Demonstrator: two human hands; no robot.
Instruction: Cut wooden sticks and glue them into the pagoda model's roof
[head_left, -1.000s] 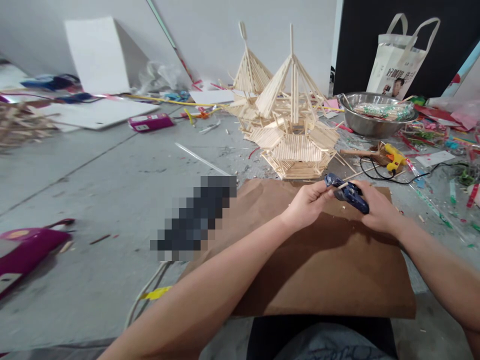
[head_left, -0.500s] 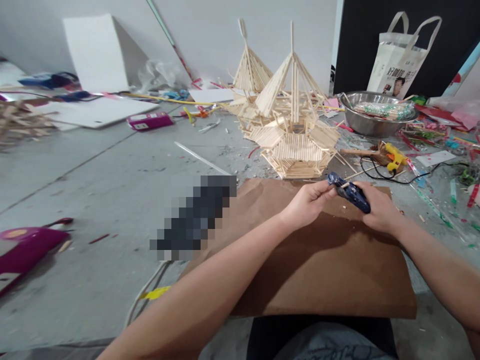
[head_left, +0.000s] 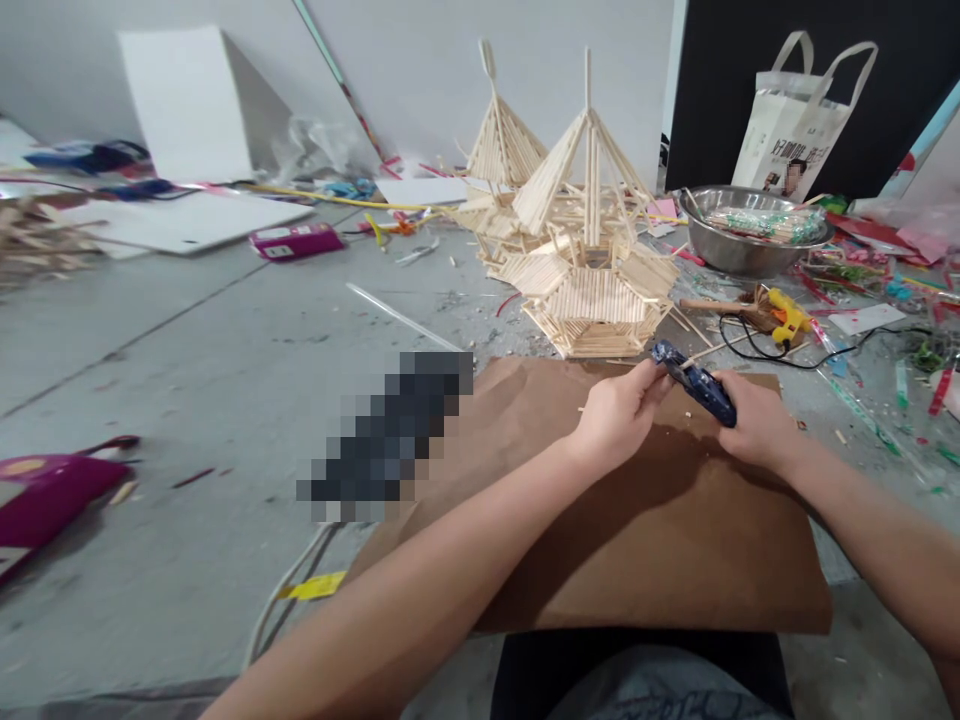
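Observation:
My right hand [head_left: 757, 415] is wrapped round the handles of dark blue hand cutters [head_left: 705, 390], their head angled up to the left. My left hand [head_left: 619, 410] is closed beside the cutter's head, pinching a thin wooden stick [head_left: 581, 409]; one short end pokes out to its left and the fingers hide most of it. Both hands are above a brown cardboard sheet [head_left: 600, 560], which has small wood bits on it. Just beyond stands a model building of wooden sticks [head_left: 596, 295] with pointed roofs.
A blurred-out dark object [head_left: 390, 430] lies left of the cardboard. Purple packages [head_left: 296, 242] are on the grey floor. At the right are a yellow glue gun [head_left: 787, 318] with a black cord, a metal bowl [head_left: 750, 250] of packed sticks, a white bag [head_left: 784, 130] and scattered scraps.
My left hand has turned slightly and shifted a little right, and a stick end now shows at its left. The cutters have moved slightly left and stay in my right hand.

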